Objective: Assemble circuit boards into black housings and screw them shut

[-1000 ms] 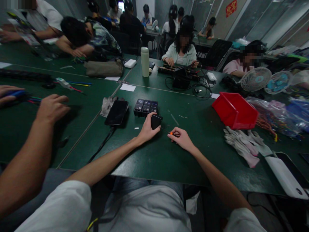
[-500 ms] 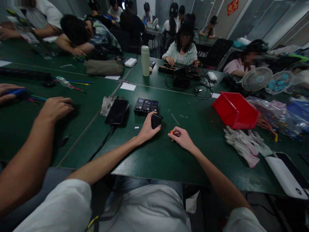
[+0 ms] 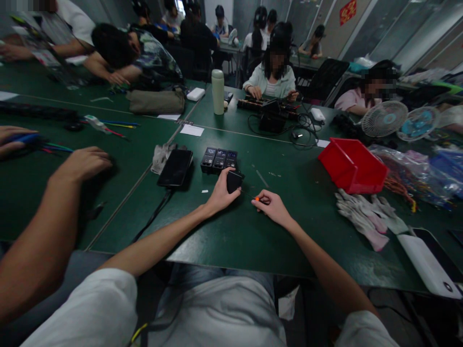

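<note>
My left hand is closed round a small black box-shaped unit, held on edge above the green table. Pinched in my right hand is a thin screwdriver with an orange and black handle; its shaft points left at the unit's lower right side. Whether the tip touches a screw is too small to tell. Just behind my left hand stands a black block of three modules side by side. To the left, a black smartphone with a cable rests partly on grey gloves.
At right are a red bin, work gloves, a white power bank and bagged wires. A pale green flask stands behind the modules. A co-worker's hand lies on the table at left; other people sit beyond.
My hands, the black unit and the screwdriver hold almost the same position. At left, the co-worker's hand and forearm have shifted very slightly.
</note>
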`<action>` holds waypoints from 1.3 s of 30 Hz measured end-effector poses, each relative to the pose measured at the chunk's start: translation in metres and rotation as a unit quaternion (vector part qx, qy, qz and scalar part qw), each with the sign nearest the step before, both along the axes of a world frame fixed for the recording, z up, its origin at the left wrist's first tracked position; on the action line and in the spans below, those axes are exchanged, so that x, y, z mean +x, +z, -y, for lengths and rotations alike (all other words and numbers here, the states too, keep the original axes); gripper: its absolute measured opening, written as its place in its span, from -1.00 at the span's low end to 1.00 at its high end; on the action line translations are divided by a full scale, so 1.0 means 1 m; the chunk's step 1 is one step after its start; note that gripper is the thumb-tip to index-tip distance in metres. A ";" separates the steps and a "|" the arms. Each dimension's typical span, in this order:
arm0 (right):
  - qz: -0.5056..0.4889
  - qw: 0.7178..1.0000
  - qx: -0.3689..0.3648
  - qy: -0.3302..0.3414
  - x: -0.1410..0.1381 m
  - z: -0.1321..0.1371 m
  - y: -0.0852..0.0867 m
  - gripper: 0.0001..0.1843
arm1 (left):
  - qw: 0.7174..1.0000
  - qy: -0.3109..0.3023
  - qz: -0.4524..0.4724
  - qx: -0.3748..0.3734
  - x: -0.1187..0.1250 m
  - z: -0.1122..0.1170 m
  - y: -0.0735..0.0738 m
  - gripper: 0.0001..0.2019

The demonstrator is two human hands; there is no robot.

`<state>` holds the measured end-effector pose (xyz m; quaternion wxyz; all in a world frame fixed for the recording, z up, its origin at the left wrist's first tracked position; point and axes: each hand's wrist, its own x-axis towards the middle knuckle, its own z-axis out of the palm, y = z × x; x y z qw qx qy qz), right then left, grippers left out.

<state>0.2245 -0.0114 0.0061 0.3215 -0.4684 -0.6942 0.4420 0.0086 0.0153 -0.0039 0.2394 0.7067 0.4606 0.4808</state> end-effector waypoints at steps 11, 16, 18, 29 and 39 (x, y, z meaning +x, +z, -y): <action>0.008 1.000 0.007 0.005 0.000 0.001 0.002 -0.70 | 1.000 -0.002 0.004 -0.004 0.000 0.001 0.001 -0.42; 0.008 1.000 0.007 0.006 0.000 0.001 0.000 -0.70 | 1.000 -0.001 0.001 0.000 0.000 -0.001 -0.001 -0.41; 0.006 1.000 0.011 0.005 0.000 0.000 -0.003 -0.71 | 1.000 0.001 0.000 0.001 0.000 -0.001 -0.001 -0.41; 0.009 1.000 0.015 0.008 0.000 0.001 -0.002 -0.72 | 1.000 -0.006 -0.002 -0.002 -0.001 0.000 -0.001 -0.41; 0.004 1.000 0.013 0.012 0.000 0.001 -0.001 -0.73 | 1.000 -0.001 -0.003 -0.006 -0.001 -0.001 -0.002 -0.41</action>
